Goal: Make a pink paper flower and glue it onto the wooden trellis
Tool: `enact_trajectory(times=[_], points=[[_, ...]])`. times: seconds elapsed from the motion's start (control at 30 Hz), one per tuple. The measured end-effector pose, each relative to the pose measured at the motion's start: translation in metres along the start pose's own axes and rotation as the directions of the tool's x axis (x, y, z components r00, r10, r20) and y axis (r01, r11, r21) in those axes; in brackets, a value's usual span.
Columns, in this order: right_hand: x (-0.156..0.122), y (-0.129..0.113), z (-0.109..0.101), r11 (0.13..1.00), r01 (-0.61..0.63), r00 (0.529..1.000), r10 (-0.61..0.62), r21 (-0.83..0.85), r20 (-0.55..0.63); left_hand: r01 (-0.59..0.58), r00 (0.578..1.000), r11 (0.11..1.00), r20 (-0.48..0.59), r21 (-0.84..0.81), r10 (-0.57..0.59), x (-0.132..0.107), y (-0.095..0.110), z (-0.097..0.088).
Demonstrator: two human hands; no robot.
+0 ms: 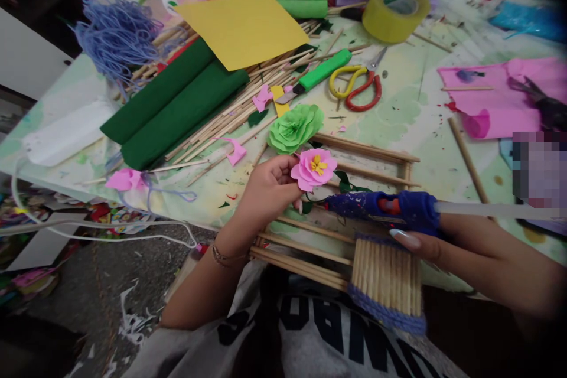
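Note:
My left hand (274, 189) is closed on a pink paper flower (313, 169) with a yellow centre, pinching it from below. A green paper flower (296, 127) sits just beyond those fingers. My right hand (447, 242) grips a blue glue gun (385, 207) with a long clear glue stick (496, 209) out of its back. The gun's nozzle points left, close to the pink flower's underside and dark green paper leaves (348, 182). Under both hands lies a frame of thin wooden sticks (305, 254), with a small stick basket (387, 274) edged in blue cord at its near right.
Beyond my hands lie a green utility knife (325, 69), scissors (354, 84), a tape roll (396, 9) and loose sticks (230, 115). Dark green paper rolls (177, 106), a yellow sheet (245, 26) and blue cord (115, 35) are at left. Pink paper (500, 97) is at right.

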State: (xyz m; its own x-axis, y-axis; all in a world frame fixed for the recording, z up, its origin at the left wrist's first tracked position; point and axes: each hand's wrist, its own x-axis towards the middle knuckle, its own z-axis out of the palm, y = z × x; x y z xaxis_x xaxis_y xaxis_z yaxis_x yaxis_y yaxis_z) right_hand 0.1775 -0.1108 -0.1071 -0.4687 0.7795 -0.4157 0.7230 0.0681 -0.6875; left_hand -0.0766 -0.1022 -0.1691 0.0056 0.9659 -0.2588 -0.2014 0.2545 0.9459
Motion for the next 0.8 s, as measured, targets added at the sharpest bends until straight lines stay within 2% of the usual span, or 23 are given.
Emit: enact_trajectory(times=[0.3, 0.8], points=[[-0.002, 0.000, -0.001, 0.998, -0.005, 1.000, 0.005, -0.063, 0.009, 0.003, 1.000, 1.000, -0.005, 0.021, -0.003, 0.000, 0.000, 0.000], [-0.006, 0.011, 0.001, 0.999, 0.032, 0.999, -0.034, -0.042, -0.032, 0.001, 1.000, 1.000, 0.004, 0.026, -0.002, 0.000, -0.001, -0.001]])
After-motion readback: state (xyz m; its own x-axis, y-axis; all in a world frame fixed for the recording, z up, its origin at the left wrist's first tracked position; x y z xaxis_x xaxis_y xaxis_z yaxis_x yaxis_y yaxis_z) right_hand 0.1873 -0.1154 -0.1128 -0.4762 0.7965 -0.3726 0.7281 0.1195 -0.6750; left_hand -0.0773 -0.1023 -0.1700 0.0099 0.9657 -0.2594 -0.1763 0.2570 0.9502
